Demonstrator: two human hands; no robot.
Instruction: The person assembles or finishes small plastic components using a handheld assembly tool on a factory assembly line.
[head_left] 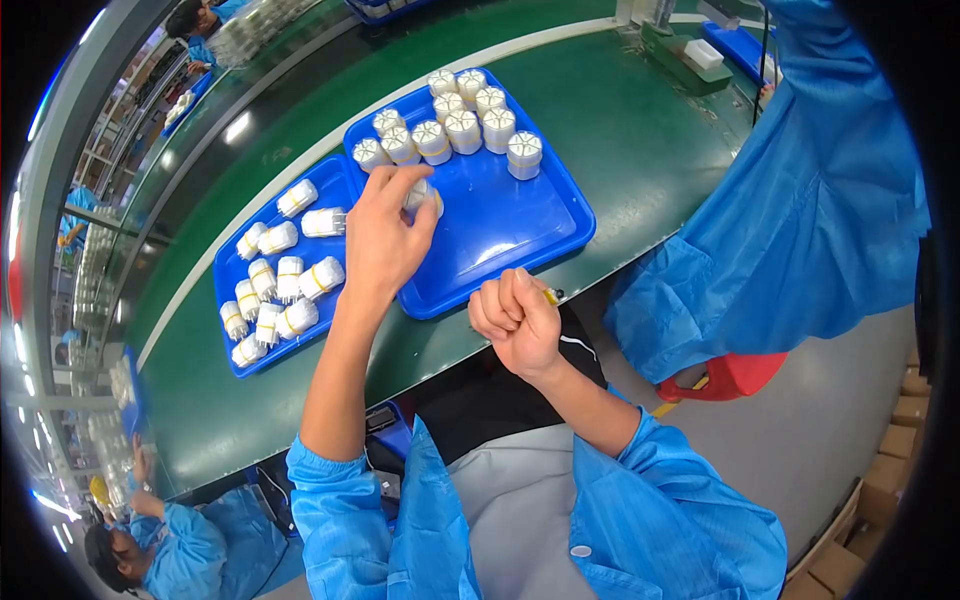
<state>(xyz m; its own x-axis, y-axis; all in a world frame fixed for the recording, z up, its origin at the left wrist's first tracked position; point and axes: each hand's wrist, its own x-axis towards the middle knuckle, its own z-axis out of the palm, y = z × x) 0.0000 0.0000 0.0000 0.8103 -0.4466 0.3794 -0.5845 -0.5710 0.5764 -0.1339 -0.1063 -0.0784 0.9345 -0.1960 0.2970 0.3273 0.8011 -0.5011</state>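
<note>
Left hand (385, 235) has its grip clamped on a white coil (424, 196) over the right tray (520, 240), just below the upright row of coils (450, 125). Right hand (518, 320) is a closed fist near the bench (620, 140) edge, something small and yellow poking out. The coil looks light and rigid, probably slick plastic with thin windings, so I'd pinch the body. Plenty of bare tray on the right; the left tray (228, 290) is crowded.
</note>
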